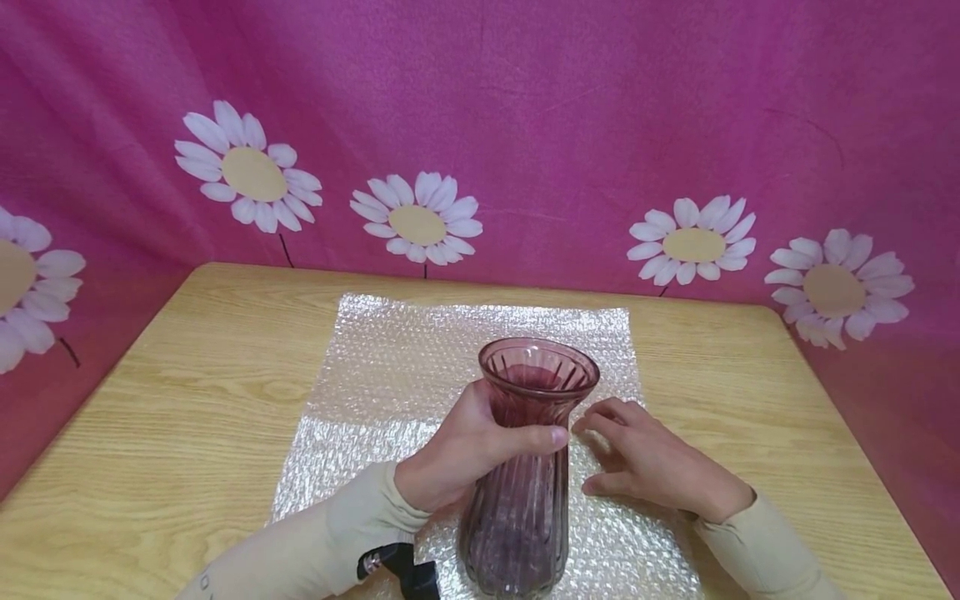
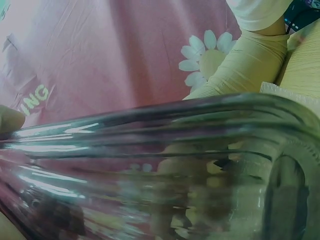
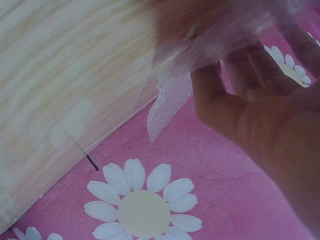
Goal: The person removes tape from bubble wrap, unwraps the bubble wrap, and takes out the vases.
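Note:
A purple-tinted ribbed glass vase (image 1: 517,517) with a flared rim stands or is held just over a sheet of bubble wrap (image 1: 390,367); its contact with the sheet cannot be told. My left hand (image 1: 468,450) grips the vase below the rim, thumb across the near side and fingers hidden behind the glass. To the right of the vase is my right hand (image 1: 656,462), fingers loosely bent and nothing seen in it. The vase's side (image 2: 150,130) fills the lower left wrist view. In the right wrist view, bubble wrap (image 3: 167,107) shows beside the right hand's (image 3: 260,105) fingers.
The bubble wrap lies on a light wood-grain table (image 1: 187,400). A magenta curtain (image 1: 525,100) printed with white daisies surrounds the table's back and sides. A black strap piece (image 1: 405,571) sits at the left wrist.

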Action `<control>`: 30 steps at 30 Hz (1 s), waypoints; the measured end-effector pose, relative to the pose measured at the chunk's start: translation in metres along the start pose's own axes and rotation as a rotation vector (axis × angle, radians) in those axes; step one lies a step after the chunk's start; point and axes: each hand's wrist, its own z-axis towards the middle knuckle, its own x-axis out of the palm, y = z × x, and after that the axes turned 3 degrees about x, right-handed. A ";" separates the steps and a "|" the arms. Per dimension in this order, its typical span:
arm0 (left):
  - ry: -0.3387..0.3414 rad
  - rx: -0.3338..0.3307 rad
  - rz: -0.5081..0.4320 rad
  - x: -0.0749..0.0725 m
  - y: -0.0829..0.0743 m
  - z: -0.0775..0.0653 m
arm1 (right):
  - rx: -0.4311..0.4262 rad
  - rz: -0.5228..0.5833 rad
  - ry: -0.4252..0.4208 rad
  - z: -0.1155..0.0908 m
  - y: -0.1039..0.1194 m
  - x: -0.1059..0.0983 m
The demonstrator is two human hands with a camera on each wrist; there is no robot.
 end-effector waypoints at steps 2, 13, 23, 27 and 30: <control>-0.001 0.006 0.007 0.000 -0.001 0.000 | 0.011 0.004 0.007 0.000 0.000 0.000; 0.016 0.028 0.037 0.001 -0.002 -0.004 | -0.022 -0.001 -0.015 0.000 -0.001 0.000; 0.033 0.042 0.098 0.001 -0.003 -0.005 | -0.050 0.035 -0.042 0.002 -0.002 0.002; 0.035 0.041 0.098 0.001 -0.004 -0.006 | -0.041 0.052 -0.040 0.003 -0.002 0.003; 0.040 0.041 0.099 0.001 -0.005 -0.006 | -0.044 0.058 -0.041 0.003 -0.002 0.003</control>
